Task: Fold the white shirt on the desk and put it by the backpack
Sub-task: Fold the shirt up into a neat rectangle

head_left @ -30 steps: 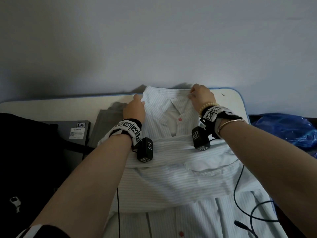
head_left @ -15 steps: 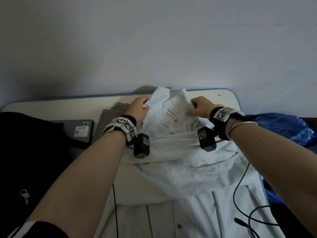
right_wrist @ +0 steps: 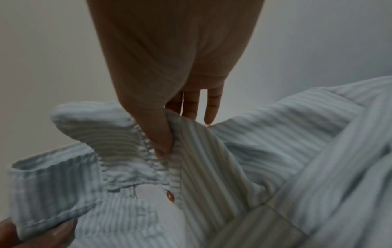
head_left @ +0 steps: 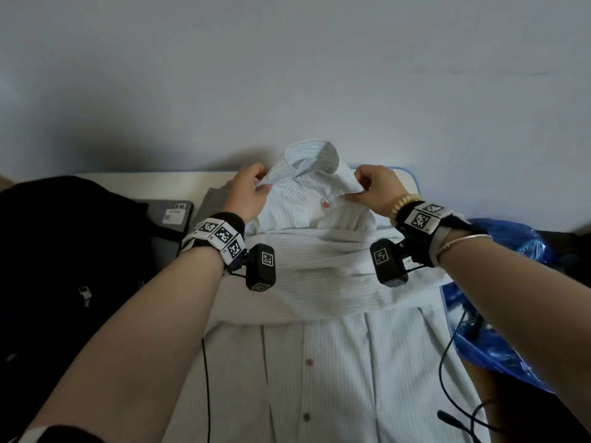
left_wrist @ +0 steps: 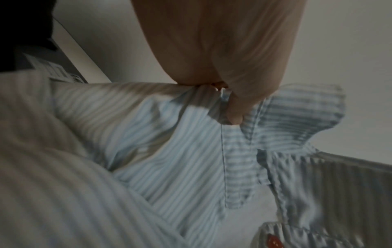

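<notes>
From the head view, the white, finely blue-striped cotton shirt (head_left: pixel 323 282) lies on the pale tabletop (head_left: pixel 153 183), sleeves folded across. The soft black fabric backpack (head_left: pixel 64 251) sits left. The left hand (head_left: pixel 248 195) and right hand (head_left: pixel 375 190) each pinch the collar's sides, lifting it.

In the left wrist view, the thumb presses crumpled striped cloth.

In the right wrist view, thumb and fingers (right_wrist: pixel 191 107) grip the stitched placket above a red button (right_wrist: pixel 170 195).

Finely striped matt cloth shirt (head_left: pixel 323 282), glossy crinkled blue plastic bag (head_left: pixel 518 247), smooth desk (head_left: pixel 153 182)
</notes>
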`<action>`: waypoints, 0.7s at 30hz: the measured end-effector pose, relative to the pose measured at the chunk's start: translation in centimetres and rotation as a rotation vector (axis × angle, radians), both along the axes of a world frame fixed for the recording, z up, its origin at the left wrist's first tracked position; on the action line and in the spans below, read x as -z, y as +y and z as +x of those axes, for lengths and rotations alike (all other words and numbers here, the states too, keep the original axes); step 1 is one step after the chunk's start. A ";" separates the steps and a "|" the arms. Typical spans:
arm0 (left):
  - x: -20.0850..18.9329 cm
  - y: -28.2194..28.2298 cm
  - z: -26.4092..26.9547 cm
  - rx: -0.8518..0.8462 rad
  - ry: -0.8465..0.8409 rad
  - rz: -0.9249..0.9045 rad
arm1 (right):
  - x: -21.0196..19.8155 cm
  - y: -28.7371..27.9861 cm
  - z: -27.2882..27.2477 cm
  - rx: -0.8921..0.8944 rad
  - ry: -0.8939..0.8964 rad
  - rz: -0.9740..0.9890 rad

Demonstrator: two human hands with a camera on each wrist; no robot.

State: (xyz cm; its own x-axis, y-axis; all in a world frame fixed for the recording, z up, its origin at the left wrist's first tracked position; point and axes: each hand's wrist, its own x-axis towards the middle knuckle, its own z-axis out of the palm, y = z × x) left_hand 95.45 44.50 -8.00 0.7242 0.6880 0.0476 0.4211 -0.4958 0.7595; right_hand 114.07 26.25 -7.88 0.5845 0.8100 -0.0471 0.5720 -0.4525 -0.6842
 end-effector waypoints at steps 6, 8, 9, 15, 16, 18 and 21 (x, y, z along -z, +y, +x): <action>-1.8 -5.4 -5.5 -0.011 0.012 0.045 | -1.3 -5.9 -4.6 -0.114 -0.076 0.026; -1.1 -6.6 -7.7 0.016 0.076 0.038 | -0.9 -8.0 -6.2 -0.175 -0.109 -0.006; -0.7 -7.2 -8.7 0.024 0.116 0.039 | -0.5 -8.9 -6.9 -0.203 -0.119 -0.028; 3.2 -11.0 -14.2 0.136 0.499 0.047 | 2.0 -13.3 -11.3 -0.309 -0.092 -0.208; 3.9 -11.8 -14.8 0.197 0.586 0.019 | 2.4 -13.9 -11.8 -0.338 -0.077 -0.279; 4.7 -13.3 -15.3 0.316 0.790 -0.023 | 3.2 -15.3 -12.5 -0.418 -0.065 -0.438; 5.0 -14.7 -15.2 0.265 0.877 0.004 | 3.9 -16.8 -12.5 -0.437 -0.059 -0.527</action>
State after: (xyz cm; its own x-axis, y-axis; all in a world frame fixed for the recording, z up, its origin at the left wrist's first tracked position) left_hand 80.27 29.78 -12.97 0.6359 0.4953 -0.5918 0.7183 -0.6603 0.2191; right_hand 101.54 9.46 -11.73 0.2230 0.8498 -0.4776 0.8074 -0.4356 -0.3980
